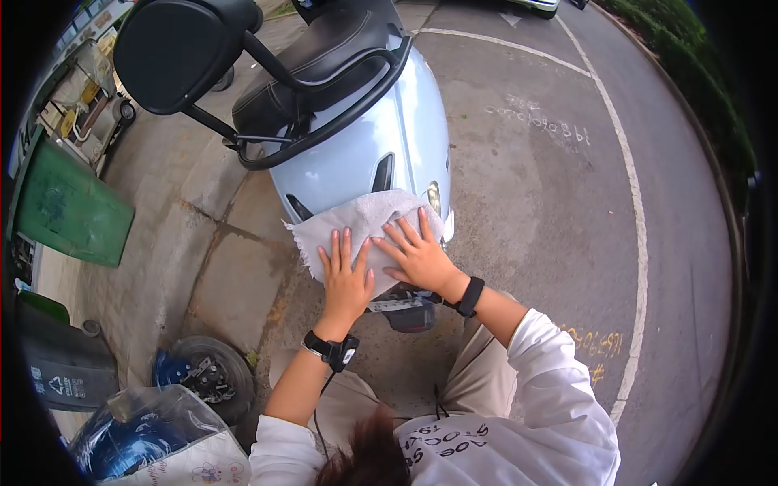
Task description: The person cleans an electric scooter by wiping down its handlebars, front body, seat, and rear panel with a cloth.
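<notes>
A pale grey cloth [369,212] with a frayed left edge is spread over the rear of a light blue scooter [348,170]. My left hand [346,275] lies on the cloth with its fingers apart, pointing toward the seat. To its right, my right hand [417,251] also presses flat on the cloth, fingers spread. The two hands are close together near the cloth's middle. Above them are the scooter's black seat [324,61], the black rail and a padded backrest [174,53]. Below the cloth, part of the rear fender [409,314] shows.
Green bin [73,198] and dark grey bin [65,356] stand at the left. A wheel [215,377] and a plastic-covered blue object [130,441] lie at lower left. A white line [632,186] marks the road at right; a car [531,4] is at the top.
</notes>
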`<control>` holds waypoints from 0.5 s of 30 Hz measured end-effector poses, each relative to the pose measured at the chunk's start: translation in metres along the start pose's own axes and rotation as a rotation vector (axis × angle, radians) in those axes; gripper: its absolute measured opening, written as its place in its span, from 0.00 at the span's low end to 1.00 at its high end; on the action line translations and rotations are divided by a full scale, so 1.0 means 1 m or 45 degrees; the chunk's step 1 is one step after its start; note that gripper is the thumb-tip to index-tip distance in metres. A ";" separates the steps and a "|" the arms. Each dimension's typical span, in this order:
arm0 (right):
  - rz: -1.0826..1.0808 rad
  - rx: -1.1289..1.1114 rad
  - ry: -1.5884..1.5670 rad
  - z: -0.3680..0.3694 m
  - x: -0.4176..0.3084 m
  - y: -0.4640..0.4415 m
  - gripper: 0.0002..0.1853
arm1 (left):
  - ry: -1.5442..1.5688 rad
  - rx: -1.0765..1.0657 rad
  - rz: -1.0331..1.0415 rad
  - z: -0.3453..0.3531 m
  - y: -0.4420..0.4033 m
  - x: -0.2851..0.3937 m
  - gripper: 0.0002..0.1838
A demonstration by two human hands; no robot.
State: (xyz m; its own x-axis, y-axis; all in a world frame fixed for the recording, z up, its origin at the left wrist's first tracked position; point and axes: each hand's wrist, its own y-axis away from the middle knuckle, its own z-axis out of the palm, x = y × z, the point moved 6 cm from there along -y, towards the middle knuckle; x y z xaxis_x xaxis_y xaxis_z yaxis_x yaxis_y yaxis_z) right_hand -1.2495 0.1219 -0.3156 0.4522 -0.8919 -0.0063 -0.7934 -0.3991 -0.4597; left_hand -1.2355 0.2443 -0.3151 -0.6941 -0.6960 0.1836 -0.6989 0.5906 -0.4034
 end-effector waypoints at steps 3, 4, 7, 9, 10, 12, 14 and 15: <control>-0.029 0.046 -0.027 -0.021 0.015 -0.026 0.43 | 0.016 0.046 -0.052 -0.010 -0.029 -0.007 0.29; 0.026 0.064 -0.054 -0.029 0.025 -0.038 0.44 | -0.012 0.066 -0.046 -0.014 -0.043 -0.009 0.29; 0.101 0.171 -0.097 -0.045 0.049 -0.073 0.45 | -0.039 0.159 -0.041 -0.029 -0.086 -0.020 0.28; 0.137 0.270 -0.104 -0.051 0.062 -0.096 0.45 | -0.036 0.231 -0.022 -0.038 -0.111 -0.028 0.27; 0.158 0.329 -0.071 -0.052 0.067 -0.107 0.44 | -0.021 0.260 -0.051 -0.042 -0.122 -0.033 0.26; 0.211 0.420 -0.009 -0.051 0.064 -0.124 0.40 | -0.049 0.295 -0.105 -0.043 -0.130 -0.043 0.24; 0.207 0.397 0.030 -0.051 0.048 -0.129 0.38 | 0.049 0.304 -0.193 -0.042 -0.123 -0.054 0.24; 0.191 0.357 0.057 -0.050 0.037 -0.128 0.35 | 0.149 0.305 -0.302 -0.041 -0.113 -0.061 0.24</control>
State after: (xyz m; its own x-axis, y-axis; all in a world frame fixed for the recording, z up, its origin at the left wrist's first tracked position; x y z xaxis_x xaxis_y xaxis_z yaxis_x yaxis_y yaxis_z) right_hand -1.1511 0.1293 -0.2128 0.3153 -0.9473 -0.0564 -0.7039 -0.1936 -0.6834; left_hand -1.1206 0.2366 -0.2442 -0.5424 -0.7426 0.3929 -0.7921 0.2962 -0.5337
